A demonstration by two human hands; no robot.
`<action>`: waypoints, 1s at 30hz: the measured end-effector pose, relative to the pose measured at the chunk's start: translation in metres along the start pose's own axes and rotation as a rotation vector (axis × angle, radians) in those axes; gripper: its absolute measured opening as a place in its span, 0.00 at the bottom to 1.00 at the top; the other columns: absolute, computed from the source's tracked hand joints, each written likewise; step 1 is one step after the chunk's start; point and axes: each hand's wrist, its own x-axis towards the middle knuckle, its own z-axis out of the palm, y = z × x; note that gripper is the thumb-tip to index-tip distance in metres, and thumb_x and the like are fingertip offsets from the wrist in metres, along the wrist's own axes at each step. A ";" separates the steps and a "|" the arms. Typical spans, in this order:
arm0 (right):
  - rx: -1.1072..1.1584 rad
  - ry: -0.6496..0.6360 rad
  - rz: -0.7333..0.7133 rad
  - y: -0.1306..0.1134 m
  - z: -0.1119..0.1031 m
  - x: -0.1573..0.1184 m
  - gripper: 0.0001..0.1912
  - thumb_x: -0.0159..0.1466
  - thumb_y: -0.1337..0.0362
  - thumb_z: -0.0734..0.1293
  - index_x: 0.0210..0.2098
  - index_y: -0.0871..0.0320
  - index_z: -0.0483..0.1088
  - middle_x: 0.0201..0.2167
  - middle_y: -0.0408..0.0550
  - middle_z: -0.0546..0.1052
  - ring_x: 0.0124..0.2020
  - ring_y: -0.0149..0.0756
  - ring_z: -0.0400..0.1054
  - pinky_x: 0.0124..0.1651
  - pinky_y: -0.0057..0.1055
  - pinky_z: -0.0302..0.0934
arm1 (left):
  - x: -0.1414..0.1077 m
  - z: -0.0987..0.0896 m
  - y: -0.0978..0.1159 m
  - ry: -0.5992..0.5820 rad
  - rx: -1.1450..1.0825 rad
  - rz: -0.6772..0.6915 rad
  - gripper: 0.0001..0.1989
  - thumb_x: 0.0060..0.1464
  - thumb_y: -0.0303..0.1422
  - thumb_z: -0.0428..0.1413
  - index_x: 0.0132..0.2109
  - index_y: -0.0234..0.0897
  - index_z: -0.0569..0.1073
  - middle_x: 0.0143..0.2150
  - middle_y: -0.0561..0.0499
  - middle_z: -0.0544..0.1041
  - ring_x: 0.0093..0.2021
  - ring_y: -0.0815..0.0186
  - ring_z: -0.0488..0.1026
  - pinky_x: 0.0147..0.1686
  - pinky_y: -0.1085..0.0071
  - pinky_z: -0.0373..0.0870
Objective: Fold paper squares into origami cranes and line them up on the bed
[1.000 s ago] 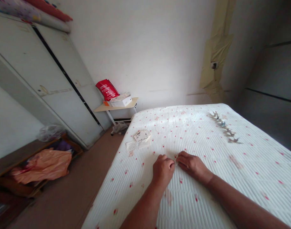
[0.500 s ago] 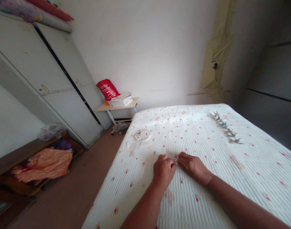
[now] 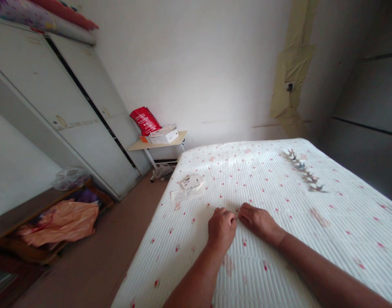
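My left hand (image 3: 221,226) and my right hand (image 3: 256,220) are close together above the white dotted mattress (image 3: 247,273). The fingers of both are closed in a pinch around something small between them, mostly hidden by the fingertips. Beyond my left hand lie pale paper sheets (image 3: 192,183) and a printed strip (image 3: 187,195). On the right part of the mattress stands a row of several small folded paper shapes (image 3: 310,177).
A small table (image 3: 157,144) at the back left holds a red bag (image 3: 145,121) and a white box (image 3: 165,136). Left of the mattress are a tall cabinet (image 3: 83,107) and a low wooden unit with an orange plastic bag (image 3: 63,222).
Both hands have barely moved and keep their pinch. The wrist of my right hand has shifted slightly to the left.
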 end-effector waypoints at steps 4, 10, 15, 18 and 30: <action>0.020 -0.022 0.046 0.001 0.001 0.002 0.11 0.63 0.69 0.57 0.28 0.58 0.68 0.30 0.45 0.70 0.27 0.29 0.67 0.28 0.23 0.55 | 0.002 -0.001 0.003 -0.015 0.004 -0.042 0.07 0.53 0.28 0.50 0.30 0.38 0.71 0.32 0.52 0.72 0.38 0.66 0.66 0.38 0.72 0.60; 0.065 -0.080 0.087 0.002 0.000 0.003 0.10 0.63 0.68 0.57 0.28 0.59 0.68 0.30 0.45 0.70 0.29 0.29 0.67 0.29 0.23 0.56 | 0.005 -0.004 0.006 -0.066 -0.010 -0.114 0.06 0.52 0.28 0.51 0.31 0.39 0.73 0.32 0.53 0.73 0.38 0.67 0.67 0.37 0.73 0.59; 0.086 -0.082 0.095 0.002 -0.001 0.004 0.11 0.63 0.68 0.56 0.29 0.59 0.68 0.31 0.45 0.70 0.30 0.30 0.67 0.30 0.24 0.55 | 0.007 -0.003 0.006 -0.070 -0.011 -0.157 0.06 0.51 0.29 0.51 0.31 0.39 0.74 0.32 0.53 0.74 0.38 0.68 0.68 0.37 0.74 0.59; 0.080 -0.086 0.109 0.001 -0.001 0.004 0.11 0.64 0.67 0.56 0.30 0.58 0.68 0.31 0.45 0.70 0.30 0.30 0.67 0.30 0.24 0.55 | 0.008 -0.002 0.006 -0.060 -0.002 -0.175 0.07 0.51 0.29 0.51 0.30 0.39 0.74 0.32 0.53 0.74 0.37 0.68 0.68 0.36 0.74 0.59; 0.067 -0.092 0.168 -0.006 -0.007 0.005 0.10 0.62 0.68 0.58 0.29 0.58 0.68 0.31 0.44 0.70 0.30 0.30 0.67 0.30 0.24 0.53 | 0.008 -0.003 0.008 -0.078 0.046 -0.170 0.07 0.53 0.30 0.50 0.31 0.39 0.73 0.33 0.52 0.74 0.38 0.68 0.68 0.37 0.74 0.59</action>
